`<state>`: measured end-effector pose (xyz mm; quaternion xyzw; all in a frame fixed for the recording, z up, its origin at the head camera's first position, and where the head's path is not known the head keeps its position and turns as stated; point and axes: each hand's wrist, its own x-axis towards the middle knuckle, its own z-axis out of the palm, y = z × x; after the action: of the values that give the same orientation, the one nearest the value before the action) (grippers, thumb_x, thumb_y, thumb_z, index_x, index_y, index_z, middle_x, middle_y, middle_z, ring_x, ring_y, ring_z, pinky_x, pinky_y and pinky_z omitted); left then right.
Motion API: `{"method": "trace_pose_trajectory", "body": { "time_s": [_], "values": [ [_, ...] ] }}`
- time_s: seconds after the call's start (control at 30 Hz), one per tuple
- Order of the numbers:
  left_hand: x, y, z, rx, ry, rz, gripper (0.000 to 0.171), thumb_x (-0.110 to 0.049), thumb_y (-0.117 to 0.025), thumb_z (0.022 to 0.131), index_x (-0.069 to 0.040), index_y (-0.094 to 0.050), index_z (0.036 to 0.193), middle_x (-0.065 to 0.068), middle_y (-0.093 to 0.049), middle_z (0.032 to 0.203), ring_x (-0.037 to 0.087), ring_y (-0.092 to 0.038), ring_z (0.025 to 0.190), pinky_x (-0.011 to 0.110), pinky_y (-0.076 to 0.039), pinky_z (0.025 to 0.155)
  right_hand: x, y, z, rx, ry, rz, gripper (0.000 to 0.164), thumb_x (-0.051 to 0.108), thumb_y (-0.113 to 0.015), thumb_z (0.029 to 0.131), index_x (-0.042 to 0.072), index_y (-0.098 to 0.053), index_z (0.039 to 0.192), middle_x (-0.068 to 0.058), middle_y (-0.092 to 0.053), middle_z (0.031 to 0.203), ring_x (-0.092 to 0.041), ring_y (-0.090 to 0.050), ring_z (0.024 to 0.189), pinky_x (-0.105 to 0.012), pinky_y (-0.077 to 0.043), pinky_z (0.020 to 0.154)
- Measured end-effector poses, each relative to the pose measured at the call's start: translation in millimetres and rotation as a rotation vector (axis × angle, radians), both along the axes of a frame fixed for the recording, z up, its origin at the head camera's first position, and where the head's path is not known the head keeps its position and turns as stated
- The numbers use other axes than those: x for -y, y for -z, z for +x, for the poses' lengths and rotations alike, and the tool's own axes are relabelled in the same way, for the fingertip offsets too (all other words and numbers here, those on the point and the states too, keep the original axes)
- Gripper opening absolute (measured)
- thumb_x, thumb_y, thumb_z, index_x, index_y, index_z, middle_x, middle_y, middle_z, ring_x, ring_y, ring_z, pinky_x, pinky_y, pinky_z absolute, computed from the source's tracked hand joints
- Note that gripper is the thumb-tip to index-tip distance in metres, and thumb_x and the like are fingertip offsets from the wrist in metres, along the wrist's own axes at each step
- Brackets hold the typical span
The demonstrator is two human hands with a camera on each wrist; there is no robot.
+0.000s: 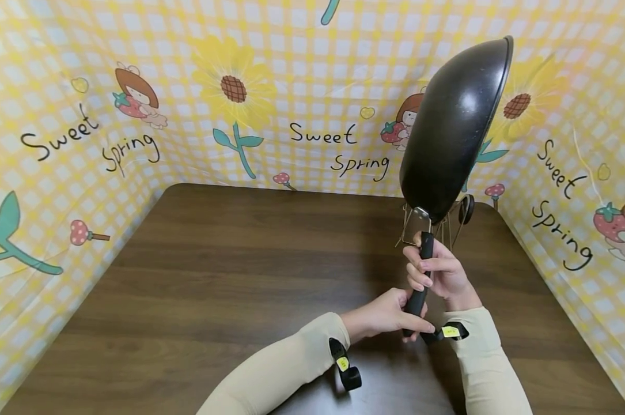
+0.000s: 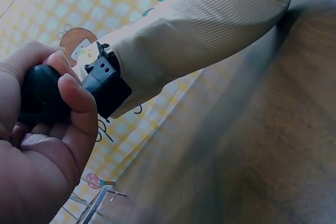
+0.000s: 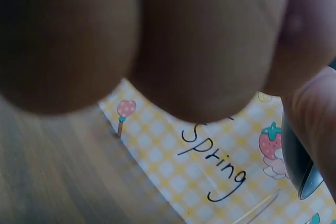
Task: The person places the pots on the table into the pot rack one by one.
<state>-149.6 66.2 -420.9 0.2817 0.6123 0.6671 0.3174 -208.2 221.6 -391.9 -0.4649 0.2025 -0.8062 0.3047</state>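
A black wok (image 1: 449, 124) is held up over the right part of the table, tilted on its side with its dark outer bottom showing to the left. My right hand (image 1: 442, 274) grips the upper part of its black handle (image 1: 426, 245). Lower down, my left hand (image 1: 390, 314) holds the handle's end, its thumb lying across it. The left wrist view shows that hand's fingers curled round the handle end (image 2: 42, 95). In the right wrist view blurred fingers (image 3: 205, 40) fill the top, with a sliver of the wok (image 3: 296, 163) at right.
A thin wire rack (image 1: 408, 227) stands behind the wok at the table's back right, mostly hidden, with a black round piece (image 1: 466, 209) at its side. The brown wooden table (image 1: 213, 288) is bordered by yellow checked cloth walls (image 1: 312, 69).
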Motion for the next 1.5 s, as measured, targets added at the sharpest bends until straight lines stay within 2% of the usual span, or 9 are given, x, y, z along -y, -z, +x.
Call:
{"method": "trace_pose_trajectory", "body": {
  "time_s": [0.13,0.3,0.63,1.07,1.23,1.5],
  "values": [
    [-5.4,-1.6,-3.9,0.018,0.024,-0.007,0.021,0.006,-0.067,0.089,-0.004,-0.052,0.079,0.002,-0.054,0.052,0.011,-0.050,0.044,0.024,-0.043,0.047,-5.8,0.6,-0.5,0.022,0.011,-0.017,0.028,-0.013,-0.034,0.096,0.000,-0.037,0.120,-0.011,-0.020,0.078,-0.020,-0.026,0.053,-0.030,-0.040,0.063],
    [-12.0,-3.7,-9.5,0.045,0.058,0.015,0.023,0.007,-0.065,0.090,-0.005,-0.051,0.076,0.001,-0.053,0.052,0.011,-0.048,0.044,0.023,-0.042,0.048,-12.8,1.4,-3.4,0.042,0.023,-0.041,0.026,-0.013,-0.032,0.096,-0.002,-0.035,0.119,-0.010,-0.020,0.081,-0.020,-0.025,0.055,-0.030,-0.040,0.064],
    [-21.2,-4.5,-14.6,0.089,0.053,-0.010,0.025,0.007,-0.065,0.091,-0.005,-0.051,0.074,0.003,-0.053,0.053,0.012,-0.047,0.044,0.023,-0.043,0.047,-21.9,8.1,-8.3,0.095,0.009,-0.081,0.025,-0.012,-0.032,0.096,-0.002,-0.035,0.119,-0.009,-0.018,0.079,-0.019,-0.025,0.056,-0.030,-0.037,0.062],
    [-23.4,-6.2,-18.6,0.061,0.061,-0.071,0.024,0.002,-0.067,0.091,-0.003,-0.054,0.072,0.003,-0.054,0.053,0.013,-0.048,0.044,0.024,-0.043,0.047,-25.4,15.2,-11.2,0.119,-0.022,-0.121,0.023,-0.010,-0.032,0.096,-0.002,-0.034,0.117,-0.007,-0.017,0.079,-0.017,-0.027,0.055,-0.030,-0.034,0.061],
    [-22.3,-5.8,-20.8,0.032,0.065,-0.136,0.024,0.000,-0.069,0.091,-0.004,-0.055,0.071,0.002,-0.053,0.053,0.013,-0.049,0.045,0.024,-0.043,0.047,-25.9,21.7,-12.8,0.122,-0.039,-0.135,0.022,-0.010,-0.034,0.095,-0.001,-0.033,0.115,-0.006,-0.015,0.078,-0.017,-0.026,0.054,-0.029,-0.030,0.060],
    [-20.7,1.2,-23.5,0.048,0.078,-0.183,0.024,-0.001,-0.069,0.090,-0.007,-0.055,0.072,0.002,-0.054,0.054,0.012,-0.050,0.046,0.024,-0.043,0.047,-26.2,36.1,-14.3,0.139,-0.074,-0.164,0.021,-0.007,-0.035,0.097,-0.001,-0.033,0.117,-0.005,-0.014,0.079,-0.016,-0.025,0.056,-0.029,-0.029,0.062]
  ]
}}
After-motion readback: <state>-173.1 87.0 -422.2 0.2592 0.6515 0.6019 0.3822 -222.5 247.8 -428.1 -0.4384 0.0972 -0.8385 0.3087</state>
